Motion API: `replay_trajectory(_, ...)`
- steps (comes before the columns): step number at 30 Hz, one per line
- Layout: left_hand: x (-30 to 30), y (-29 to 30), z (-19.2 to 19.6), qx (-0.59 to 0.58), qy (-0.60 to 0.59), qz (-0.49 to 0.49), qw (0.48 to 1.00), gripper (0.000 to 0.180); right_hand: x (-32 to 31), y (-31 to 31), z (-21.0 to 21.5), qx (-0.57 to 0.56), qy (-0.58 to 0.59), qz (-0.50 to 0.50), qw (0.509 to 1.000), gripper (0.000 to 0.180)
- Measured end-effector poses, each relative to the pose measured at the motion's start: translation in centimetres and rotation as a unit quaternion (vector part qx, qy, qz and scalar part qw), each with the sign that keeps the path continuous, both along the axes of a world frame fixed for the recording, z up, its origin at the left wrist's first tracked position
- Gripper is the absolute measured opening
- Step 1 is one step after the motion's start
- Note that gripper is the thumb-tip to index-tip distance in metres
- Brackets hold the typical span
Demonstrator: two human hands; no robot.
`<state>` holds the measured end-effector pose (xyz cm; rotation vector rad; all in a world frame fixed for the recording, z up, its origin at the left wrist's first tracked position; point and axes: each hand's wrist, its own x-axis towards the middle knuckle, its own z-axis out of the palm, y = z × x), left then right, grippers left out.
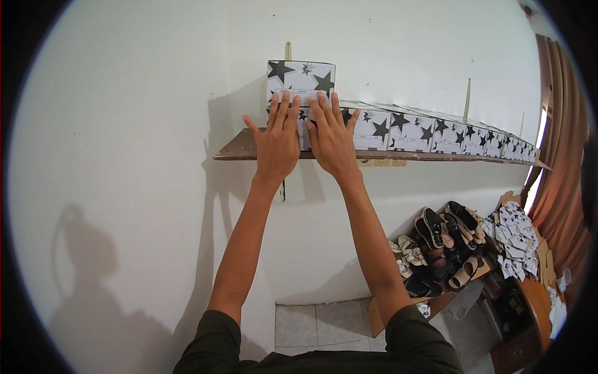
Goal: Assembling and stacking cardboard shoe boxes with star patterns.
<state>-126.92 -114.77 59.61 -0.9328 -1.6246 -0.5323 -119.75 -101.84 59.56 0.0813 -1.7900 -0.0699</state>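
Note:
A white box with black stars (303, 76) stands on top of another star-patterned box (304, 119) at the left end of a brown wall shelf (238, 149). Both my arms reach up to it. My left hand (277, 140) lies flat, fingers spread, against the front of the lower box. Beside it, touching thumb to thumb, my right hand (330, 136) presses flat on the same front. The fingertips of both reach the bottom edge of the upper box. Neither hand grips anything.
A row of star-patterned boxes (436, 134) runs along the shelf to the right. Below, a pile of shoes and sandals (439, 249) fills a cardboard tray, next to a heap of flattened boxes (517, 240). A curtain (564, 162) hangs at the right.

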Motion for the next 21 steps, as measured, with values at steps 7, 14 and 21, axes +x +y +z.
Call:
replay_trajectory(7,8.6,-3.8,-5.2,0.106,-0.139,-0.358,0.917,0.051,10.9,-0.7,-4.6,-0.132,-0.017,0.125,0.983,0.054)
replay_trajectory(14,17.7,2.2,-17.5,0.018,-0.436,-0.578,0.689,0.057,25.1,4.3,-16.3,-0.336,-0.071,0.093,0.934,0.064)
replay_trajectory(21,31.0,13.0,-27.0,-0.044,-0.639,-0.614,0.46,0.059,44.3,7.7,-26.7,-0.505,0.027,-0.004,0.863,0.063)
